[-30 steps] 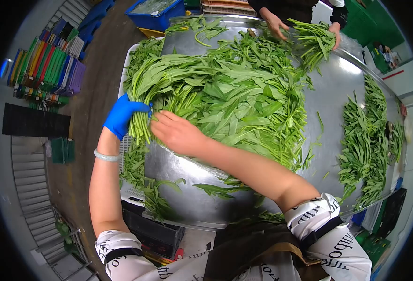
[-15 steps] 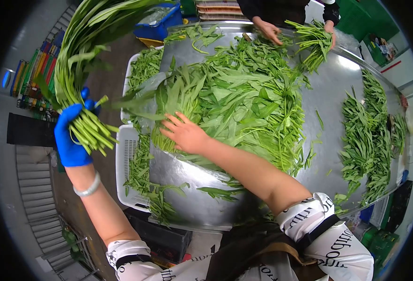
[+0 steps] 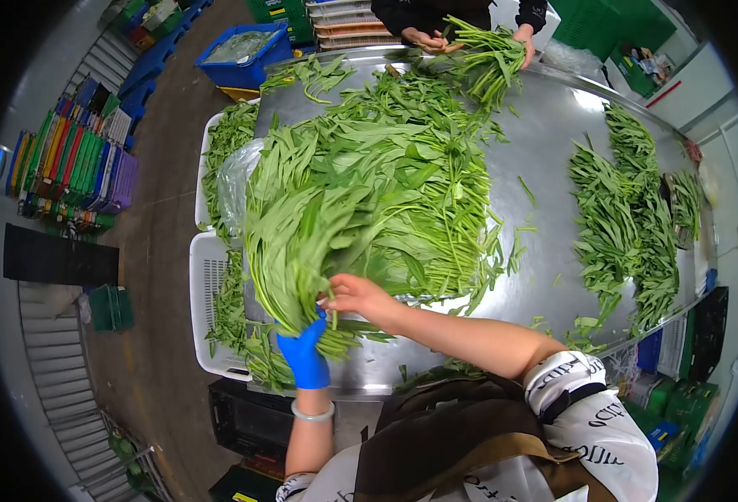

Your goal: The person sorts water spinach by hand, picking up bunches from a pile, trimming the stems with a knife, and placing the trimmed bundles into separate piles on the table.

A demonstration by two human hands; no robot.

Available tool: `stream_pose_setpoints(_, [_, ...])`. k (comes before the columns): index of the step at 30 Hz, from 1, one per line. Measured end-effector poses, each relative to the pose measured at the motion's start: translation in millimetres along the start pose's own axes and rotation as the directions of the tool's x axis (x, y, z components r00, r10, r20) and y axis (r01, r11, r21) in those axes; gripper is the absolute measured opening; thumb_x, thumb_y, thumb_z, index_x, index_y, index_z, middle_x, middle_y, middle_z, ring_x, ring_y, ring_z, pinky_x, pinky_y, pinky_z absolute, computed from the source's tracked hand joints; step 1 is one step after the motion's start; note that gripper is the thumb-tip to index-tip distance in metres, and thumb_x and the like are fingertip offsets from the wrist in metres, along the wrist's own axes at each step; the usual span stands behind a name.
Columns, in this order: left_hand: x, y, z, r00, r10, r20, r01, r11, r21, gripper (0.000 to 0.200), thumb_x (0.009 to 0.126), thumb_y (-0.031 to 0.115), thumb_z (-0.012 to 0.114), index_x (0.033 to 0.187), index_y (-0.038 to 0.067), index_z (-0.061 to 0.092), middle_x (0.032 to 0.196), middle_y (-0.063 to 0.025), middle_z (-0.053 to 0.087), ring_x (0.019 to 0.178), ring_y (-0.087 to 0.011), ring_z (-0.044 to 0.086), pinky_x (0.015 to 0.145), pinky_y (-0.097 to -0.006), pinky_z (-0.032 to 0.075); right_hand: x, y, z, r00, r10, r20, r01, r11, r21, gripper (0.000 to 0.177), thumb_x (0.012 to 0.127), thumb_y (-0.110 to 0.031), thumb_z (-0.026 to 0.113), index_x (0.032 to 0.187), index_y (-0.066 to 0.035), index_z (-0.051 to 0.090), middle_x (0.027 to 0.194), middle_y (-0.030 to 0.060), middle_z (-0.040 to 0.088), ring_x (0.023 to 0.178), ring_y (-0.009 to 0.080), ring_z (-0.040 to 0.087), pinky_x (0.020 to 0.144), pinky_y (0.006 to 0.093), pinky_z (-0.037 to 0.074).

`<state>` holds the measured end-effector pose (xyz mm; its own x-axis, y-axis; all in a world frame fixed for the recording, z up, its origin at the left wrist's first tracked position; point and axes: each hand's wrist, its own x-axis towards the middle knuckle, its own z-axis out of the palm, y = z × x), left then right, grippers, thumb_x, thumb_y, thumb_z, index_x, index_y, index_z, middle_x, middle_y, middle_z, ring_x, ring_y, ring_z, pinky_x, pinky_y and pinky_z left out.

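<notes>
Gripped around its stems by a blue-gloved left hand (image 3: 304, 358), a bunch of long-leafed greens (image 3: 285, 251) is seen from the head camera at the near-left part of a steel table (image 3: 544, 125), beside a broad pile (image 3: 419, 159). The bare right hand (image 3: 365, 299) bends its fingers at the bunch; whether they pinch anything cannot be told. The bunch looks light, its leaves limp, easily bruised and perhaps slippery if damp; the firmer stems offer the surest hold.
</notes>
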<state>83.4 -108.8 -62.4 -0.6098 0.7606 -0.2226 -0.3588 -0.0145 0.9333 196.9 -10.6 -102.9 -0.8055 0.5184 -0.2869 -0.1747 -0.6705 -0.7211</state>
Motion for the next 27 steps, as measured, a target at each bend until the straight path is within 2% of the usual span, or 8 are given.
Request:
stream_pose_setpoints(3, [-39.7,-22.6,9.0,0.986,0.165,-0.009,-0.162,0.976,0.143,0.047,0.073,-0.006,0.066,0.118,-0.002,0.054,0.108,-0.0093,0.061,0.095,-0.0182,0.059,0.086,-0.0305,0.047,-39.6,8.7,-3.2,0.996,-0.083,-0.017,0.081,0.991,-0.104,0.038,0.093,-0.004,0.052,0.129,-0.001,0.04,0.118,0.0103,0.058,0.111,0.0175,0.054,0.095,0.0313,0.042])
stream_pose_setpoints(9, [-74.3,-126.3,24.1,0.998,-0.019,0.056,0.007,0.978,0.208,0.049,0.08,0.006,0.071,0.122,-0.002,0.047,0.113,-0.0102,0.059,0.099,-0.0178,0.058,0.087,-0.0308,0.047,-100.3,75.4,-46.1,0.96,-0.104,-0.258,0.063,0.985,-0.163,0.045,0.093,0.001,0.046,0.137,-0.003,0.035,0.122,0.0093,0.056,0.107,0.0143,0.054,0.092,0.0266,0.04])
stream_pose_setpoints(14, [-97.9,-140.9,44.1,0.972,-0.115,0.204,0.069,0.973,0.22,0.052,0.085,0.016,0.07,0.125,-0.003,0.044,0.115,-0.0121,0.058,0.101,-0.0179,0.057,0.087,-0.0306,0.046,-148.7,43.6,-66.9,0.975,0.202,-0.09,-0.214,0.965,-0.153,0.071,0.079,0.002,0.051,0.144,-0.004,0.024,0.139,0.0111,0.041,0.126,0.0184,0.041,0.098,0.0281,0.036])
stream_pose_setpoints(17, [-104.5,-130.3,57.7,0.948,-0.218,0.23,0.18,0.968,0.175,0.055,0.088,0.023,0.066,0.129,-0.003,0.041,0.117,-0.0122,0.058,0.101,-0.0178,0.058,0.087,-0.0302,0.046,-152.2,27.3,-74.4,0.994,0.106,-0.019,-0.1,0.849,-0.519,0.081,0.076,-0.007,0.061,0.146,-0.005,0.019,0.142,0.0115,0.037,0.13,0.0232,0.036,0.103,0.0318,0.033])
stream_pose_setpoints(22, [-114.4,-99.9,79.3,0.865,-0.342,0.368,0.198,0.905,0.376,0.066,0.087,0.031,0.068,0.136,-0.002,0.038,0.121,-0.0147,0.057,0.108,-0.0197,0.056,0.093,-0.0332,0.043,-150.0,53.4,-102.1,0.945,-0.268,-0.185,0.043,0.664,-0.746,0.06,0.072,-0.016,0.072,0.126,-0.001,0.049,0.112,0.0176,0.061,0.106,0.0247,0.059,0.091,0.0323,0.045])
stream_pose_setpoints(25, [-116.9,-106.9,71.5,0.865,-0.178,0.47,-0.109,0.847,0.521,0.062,0.083,0.03,0.072,0.129,-0.002,0.047,0.118,-0.014,0.061,0.103,-0.0216,0.06,0.089,-0.0335,0.046,-169.4,24.9,-100.7,0.947,-0.158,-0.281,-0.073,0.745,-0.663,0.057,0.071,-0.015,0.071,0.122,0.001,0.051,0.105,0.0167,0.065,0.096,0.0274,0.062,0.085,0.0329,0.047])
stream_pose_setpoints(26, [-120.2,-94.3,66.9,0.867,-0.304,0.395,-0.023,0.768,0.641,0.061,0.08,0.014,0.074,0.133,0.003,0.047,0.115,-0.0103,0.063,0.11,-0.0181,0.057,0.097,-0.035,0.041,-172.1,30.3,-113.8,0.949,-0.162,-0.27,-0.064,0.74,-0.67,0.051,0.071,-0.014,0.069,0.116,0.002,0.053,0.091,0.0182,0.066,0.081,0.028,0.064,0.077,0.0344,0.05])
stream_pose_setpoints(27, [-125.8,-80.6,65.3,0.878,-0.088,0.471,-0.322,0.622,0.714,0.052,0.078,0.011,0.074,0.125,0.004,0.055,0.098,-0.0102,0.067,0.096,-0.0224,0.063,0.094,-0.0357,0.043,-179.5,19.9,-112.8,0.956,-0.129,-0.265,-0.108,0.682,-0.723,0.05,0.071,-0.014,0.069,0.115,0.003,0.053,0.088,0.0189,0.066,0.079,0.0285,0.064,0.075,0.0352,0.05])
